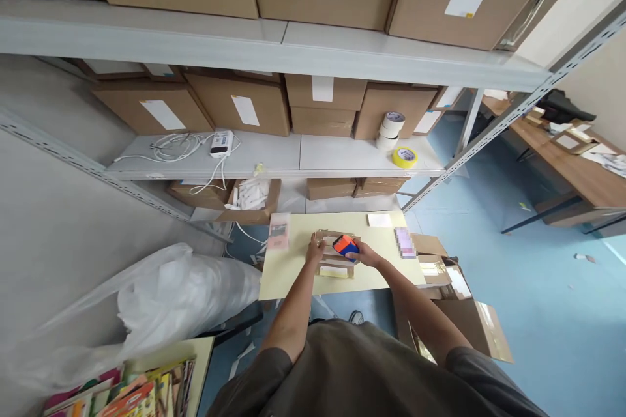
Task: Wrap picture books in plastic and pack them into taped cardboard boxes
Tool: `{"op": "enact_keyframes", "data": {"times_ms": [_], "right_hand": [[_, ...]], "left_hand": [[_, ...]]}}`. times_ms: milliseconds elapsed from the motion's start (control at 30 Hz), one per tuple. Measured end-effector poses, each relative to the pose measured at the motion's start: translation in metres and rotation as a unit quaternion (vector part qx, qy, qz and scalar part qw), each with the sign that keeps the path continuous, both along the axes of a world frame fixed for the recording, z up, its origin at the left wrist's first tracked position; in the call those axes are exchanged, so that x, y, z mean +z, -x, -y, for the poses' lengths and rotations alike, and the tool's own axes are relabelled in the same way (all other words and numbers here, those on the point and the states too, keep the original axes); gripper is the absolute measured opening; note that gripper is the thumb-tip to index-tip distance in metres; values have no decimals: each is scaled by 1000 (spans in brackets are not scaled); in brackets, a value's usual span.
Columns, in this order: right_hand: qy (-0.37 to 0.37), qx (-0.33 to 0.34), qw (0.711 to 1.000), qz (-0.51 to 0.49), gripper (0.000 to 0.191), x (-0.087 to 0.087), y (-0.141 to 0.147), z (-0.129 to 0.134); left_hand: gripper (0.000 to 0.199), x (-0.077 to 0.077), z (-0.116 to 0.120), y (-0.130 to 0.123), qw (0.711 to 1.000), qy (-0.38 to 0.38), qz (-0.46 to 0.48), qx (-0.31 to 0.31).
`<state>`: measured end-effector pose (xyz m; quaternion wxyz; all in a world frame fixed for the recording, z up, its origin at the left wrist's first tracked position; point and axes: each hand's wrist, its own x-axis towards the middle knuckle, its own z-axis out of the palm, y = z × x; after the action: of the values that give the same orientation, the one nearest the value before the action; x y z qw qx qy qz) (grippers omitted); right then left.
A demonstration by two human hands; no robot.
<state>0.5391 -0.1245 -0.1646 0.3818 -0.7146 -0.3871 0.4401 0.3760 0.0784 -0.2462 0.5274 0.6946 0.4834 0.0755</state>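
A small cardboard parcel point(334, 261), with tape and a pale label strip, lies on the cream-coloured tabletop point(293, 279). My left hand point(315, 250) is at its left edge, fingers closed on the cardboard. In my right hand point(364, 253) is an orange-and-blue handheld tool point(345, 245), held over the parcel's upper right part; its exact kind is too small to make out. A thin line seems to run between the tool and my left fingers. A pink printed packet point(278, 232) lies left of the parcel, and a phone-shaped item point(405, 242) lies to the right.
Metal shelving point(274, 45) full of cartons stands ahead. White tape rolls point(391, 127), a yellow tape roll point(404, 157) and a white power strip point(222, 143) sit on it. Plastic wrap point(190, 293) bulges at left, above books point(141, 397). Open cartons point(469, 326) are at right.
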Motion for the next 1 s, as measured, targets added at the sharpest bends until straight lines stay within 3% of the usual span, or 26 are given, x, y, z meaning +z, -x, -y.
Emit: {"op": "enact_keyframes", "data": {"times_ms": [67, 133, 200, 300, 400, 533, 633, 733, 1000], "right_hand": [[-5, -4, 1000, -14, 63, -2, -2, 2], [-9, -9, 1000, -20, 64, -4, -3, 3], [-9, -13, 1000, -22, 64, -6, -3, 4], [-17, -14, 1000, -21, 65, -5, 0, 3], [-28, -10, 1000, -10, 63, 2, 2, -1], [-8, 14, 1000, 23, 60, 22, -1, -10], [26, 39, 998, 37, 58, 37, -6, -18], [63, 69, 994, 62, 51, 45, -11, -28], [92, 84, 988, 86, 44, 42, -14, -51]], "left_hand": [[99, 10, -1, 5, 1000, 4, -29, 4], [90, 23, -2, 10, 999, -37, -18, 15], [68, 37, 0, 15, 996, -79, 43, 17], [56, 59, 7, 15, 988, -41, 143, -28], [58, 79, 12, 9, 978, -6, 193, -72], [48, 96, 10, 6, 979, -70, 186, -49], [45, 96, 6, 13, 983, -102, 150, -17], [45, 86, 3, 22, 988, -93, 120, 16], [47, 51, -20, 41, 990, -73, 90, 76]]}}
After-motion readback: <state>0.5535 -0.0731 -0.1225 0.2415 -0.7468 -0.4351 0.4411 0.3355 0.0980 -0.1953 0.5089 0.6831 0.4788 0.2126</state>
